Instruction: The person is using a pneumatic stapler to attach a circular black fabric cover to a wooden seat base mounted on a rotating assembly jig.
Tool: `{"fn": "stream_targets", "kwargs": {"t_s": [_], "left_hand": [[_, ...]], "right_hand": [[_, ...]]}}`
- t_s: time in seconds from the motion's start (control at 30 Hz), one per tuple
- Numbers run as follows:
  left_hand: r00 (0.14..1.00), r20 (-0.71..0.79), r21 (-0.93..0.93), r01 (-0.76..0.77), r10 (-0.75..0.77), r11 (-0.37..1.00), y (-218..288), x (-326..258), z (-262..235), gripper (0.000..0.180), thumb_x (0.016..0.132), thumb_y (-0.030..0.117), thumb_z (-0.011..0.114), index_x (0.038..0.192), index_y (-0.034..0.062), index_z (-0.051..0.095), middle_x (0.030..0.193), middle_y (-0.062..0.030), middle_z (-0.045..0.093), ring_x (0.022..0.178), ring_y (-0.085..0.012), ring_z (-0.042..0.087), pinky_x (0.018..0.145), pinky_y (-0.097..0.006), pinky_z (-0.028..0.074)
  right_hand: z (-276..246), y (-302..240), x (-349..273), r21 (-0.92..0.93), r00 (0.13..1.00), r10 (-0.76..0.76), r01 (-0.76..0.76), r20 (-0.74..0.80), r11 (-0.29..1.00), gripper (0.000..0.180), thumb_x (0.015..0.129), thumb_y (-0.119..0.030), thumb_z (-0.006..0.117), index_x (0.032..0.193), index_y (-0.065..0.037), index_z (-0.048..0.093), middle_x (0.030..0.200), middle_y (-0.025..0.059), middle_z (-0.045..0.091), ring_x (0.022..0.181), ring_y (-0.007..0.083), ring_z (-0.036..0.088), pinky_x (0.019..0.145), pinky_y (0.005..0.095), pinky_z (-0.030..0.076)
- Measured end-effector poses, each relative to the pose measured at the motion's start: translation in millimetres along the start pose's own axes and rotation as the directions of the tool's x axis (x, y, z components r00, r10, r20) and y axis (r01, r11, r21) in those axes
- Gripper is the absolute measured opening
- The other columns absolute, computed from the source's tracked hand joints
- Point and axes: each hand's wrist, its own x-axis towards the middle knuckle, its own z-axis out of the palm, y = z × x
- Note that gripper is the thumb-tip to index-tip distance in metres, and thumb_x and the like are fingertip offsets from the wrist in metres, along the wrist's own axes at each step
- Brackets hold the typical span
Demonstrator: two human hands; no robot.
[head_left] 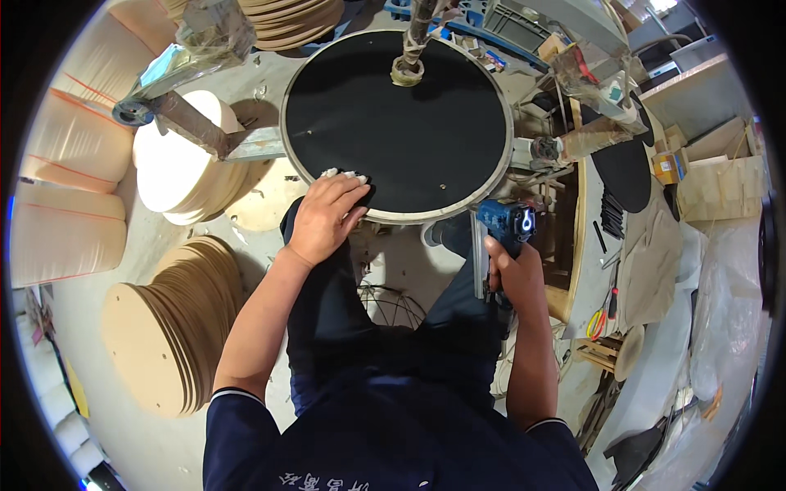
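Note:
A round board covered in black fabric (pixel 393 131), with a pale rim, lies flat in front of me. My left hand (pixel 323 214) rests on its near left edge, fingers stretched out and white coverings on the tips. The thumb lies apart, beside the rim. In my right hand (pixel 517 277) is a blue staple gun (pixel 506 222), its fingers wrapped round the handle. The gun is upright just off the board's near right edge, close to my right thigh. Its nose and the trigger are partly hidden.
Stacks of thin round boards (pixel 168 327) stand on the floor at left. Wrapped metal arms (pixel 192 123) reach around the black board, and a post (pixel 416 41) stands over its far side. At right, a bench holds red-and-yellow scissors (pixel 602 315), dark strips (pixel 612 214) and brown cloth (pixel 652 266).

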Motion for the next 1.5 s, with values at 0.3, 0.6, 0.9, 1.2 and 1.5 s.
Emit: {"fn": "stream_targets", "kwargs": {"t_s": [0.3,0.6,0.9,1.2,1.5], "left_hand": [[0.998,-0.012,0.031,-0.062,0.063,0.998,-10.7,-6.4,12.1,0.030,0.083,0.005,0.075,0.113,0.0032,0.074,0.116,-0.0092,0.072,0.110,-0.0298,0.068,0.101,-0.041,0.056],[0.990,-0.078,-0.022,-0.121,0.119,0.992,5.0,-7.3,31.2,0.026,0.081,0.007,0.077,0.106,0.0049,0.074,0.107,-0.0070,0.072,0.103,-0.0269,0.068,0.090,-0.038,0.059],[0.981,-0.055,0.089,-0.183,0.188,0.979,16.5,1.5,35.6,0.022,0.083,0.012,0.074,0.104,0.0089,0.075,0.105,-0.0025,0.071,0.095,-0.0218,0.067,0.087,-0.039,0.052],[0.976,0.014,-0.022,-0.217,0.218,0.976,14.5,0.2,40.9,0.025,0.082,0.008,0.071,0.106,0.0026,0.075,0.109,-0.0072,0.071,0.097,-0.0262,0.066,0.091,-0.040,0.055],[0.973,0.103,0.128,-0.219,0.207,0.967,31.9,-8.0,32.1,0.039,0.087,0.014,0.071,0.124,0.0012,0.070,0.122,-0.0062,0.066,0.113,-0.0241,0.062,0.102,-0.040,0.052]], "right_hand": [[11.6,-2.1,-6.4,-0.022,0.998,-0.025,0.027,0.064,0.999,0.042,0.099,-0.038,0.071,0.073,-0.008,0.059,0.054,0.0004,0.055,0.048,0.0119,0.054,0.052,0.0297,0.042],[17.2,10.9,-10.3,0.111,0.994,-0.011,-0.001,0.110,0.994,0.026,0.093,-0.027,0.079,0.097,-0.003,0.068,0.064,-0.0014,0.058,0.050,0.0084,0.053,0.050,0.0280,0.042],[18.8,13.3,-10.5,0.123,0.994,-0.001,-0.012,0.109,0.992,0.029,0.094,-0.027,0.080,0.101,-0.002,0.067,0.066,0.0000,0.058,0.051,0.0085,0.053,0.049,0.0277,0.041],[15.1,-1.2,-11.3,0.117,0.992,-0.009,-0.005,0.122,0.993,0.028,0.094,-0.026,0.080,0.095,-0.002,0.065,0.064,-0.0004,0.057,0.052,0.0086,0.053,0.050,0.0277,0.041],[-7.8,-13.5,3.1,0.001,1.000,0.004,-0.004,0.018,1.000,0.041,0.096,-0.037,0.075,0.074,-0.006,0.061,0.057,0.0018,0.058,0.049,0.0116,0.055,0.050,0.0294,0.043]]}}
